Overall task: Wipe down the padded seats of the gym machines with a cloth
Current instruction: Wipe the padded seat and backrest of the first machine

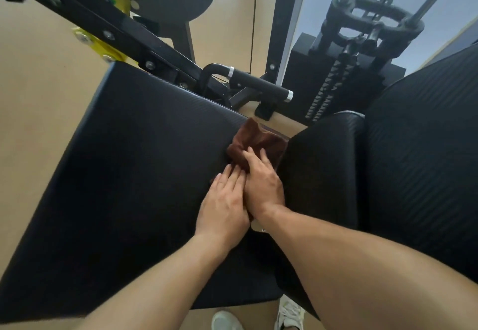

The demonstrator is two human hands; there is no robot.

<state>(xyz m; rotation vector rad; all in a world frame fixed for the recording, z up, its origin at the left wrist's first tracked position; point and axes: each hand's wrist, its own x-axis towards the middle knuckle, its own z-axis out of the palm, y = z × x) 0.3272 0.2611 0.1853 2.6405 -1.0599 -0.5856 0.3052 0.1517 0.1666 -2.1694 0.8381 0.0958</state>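
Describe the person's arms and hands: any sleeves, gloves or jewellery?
Both forearms are bare, with no sleeves in view. The left hand and right hand wear no gloves; no rings, watch or wristband show. Fingers are uncovered, nails short and plain.

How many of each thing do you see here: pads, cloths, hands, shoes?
Black pads: 3 (large pad, middle pad, right pad)
Brown cloth: 1
Hands: 2 (left hand, right hand)
White shoes: 2 (left shoe, right shoe)
Total: 8
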